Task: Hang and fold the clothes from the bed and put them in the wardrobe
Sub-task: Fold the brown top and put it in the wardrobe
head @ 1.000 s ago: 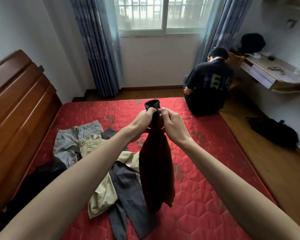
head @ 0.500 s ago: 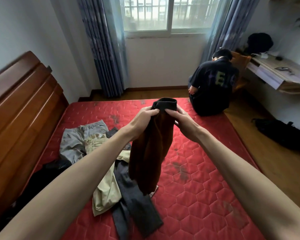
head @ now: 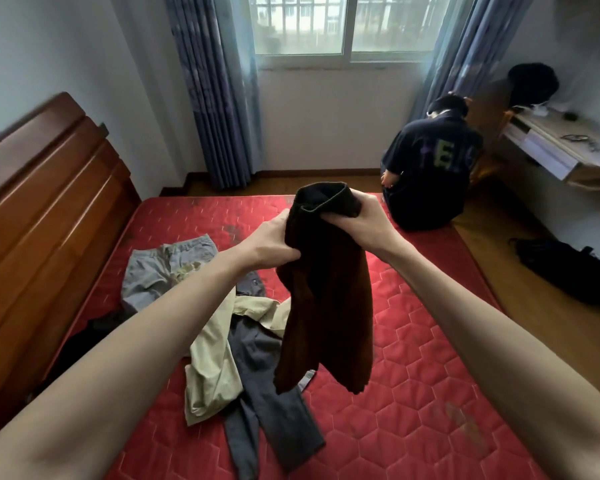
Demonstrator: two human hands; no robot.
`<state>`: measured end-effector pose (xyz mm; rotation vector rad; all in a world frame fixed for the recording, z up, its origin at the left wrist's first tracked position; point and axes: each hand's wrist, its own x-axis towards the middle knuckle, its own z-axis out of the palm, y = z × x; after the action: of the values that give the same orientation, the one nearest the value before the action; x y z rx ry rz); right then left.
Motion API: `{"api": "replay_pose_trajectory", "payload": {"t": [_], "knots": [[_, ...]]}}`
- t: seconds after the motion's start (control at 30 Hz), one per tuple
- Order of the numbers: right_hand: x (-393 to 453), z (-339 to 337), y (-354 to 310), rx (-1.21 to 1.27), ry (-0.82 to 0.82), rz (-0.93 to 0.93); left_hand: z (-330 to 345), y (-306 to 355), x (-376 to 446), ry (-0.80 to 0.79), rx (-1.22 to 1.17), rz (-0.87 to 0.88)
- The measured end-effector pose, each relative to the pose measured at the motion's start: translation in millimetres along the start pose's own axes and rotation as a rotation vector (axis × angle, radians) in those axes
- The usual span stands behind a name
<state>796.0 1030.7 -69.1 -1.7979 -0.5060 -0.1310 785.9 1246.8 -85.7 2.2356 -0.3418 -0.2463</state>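
Observation:
I hold a dark brown garment with a black cuff up over the red mattress. My left hand grips its left side a little below the cuff. My right hand pinches the cuff's right edge. The cloth hangs down clear of the bed. Under it lies a heap: grey trousers, a cream garment, dark grey trousers and a black piece near the headboard. No wardrobe is in sight.
A wooden headboard runs along the left. A person in a dark shirt sits on the bed's far right corner. A wall desk is at right, a black bag on the wooden floor, a curtained window behind.
My hands have moved apart along the cuff, which now gapes wider. My left hand has dropped lower on the cloth, and the hem has lifted off the heap.

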Motion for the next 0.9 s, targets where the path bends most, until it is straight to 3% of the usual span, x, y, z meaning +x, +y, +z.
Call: {"api": "replay_pose_trajectory", "payload": {"t": [0.13,0.27,0.43,0.53,0.63,0.9], "knots": [[-4.2,-22.5,5.3,-0.045,0.043,-0.033,27.7,3.6,15.8,0.104,-0.108,-0.119],[-10.3,-56.8,8.6,-0.09,0.063,-0.043,52.0,22.9,33.3,0.201,-0.056,-0.064],[-23.7,-107.2,12.2,-0.11,0.102,-0.038,84.0,41.4,44.9,0.16,-0.121,0.075],[-33.3,-131.7,17.3,-0.105,0.113,-0.007,110.8,29.7,49.3,0.089,0.001,0.134],[-46.8,-149.2,22.2,-0.153,0.122,-0.013,137.6,10.5,53.3,0.036,0.095,0.069],[-107.4,-167.5,26.6,-0.304,0.188,0.038,153.8,-1.1,38.3,0.004,-0.086,-0.054]]}}
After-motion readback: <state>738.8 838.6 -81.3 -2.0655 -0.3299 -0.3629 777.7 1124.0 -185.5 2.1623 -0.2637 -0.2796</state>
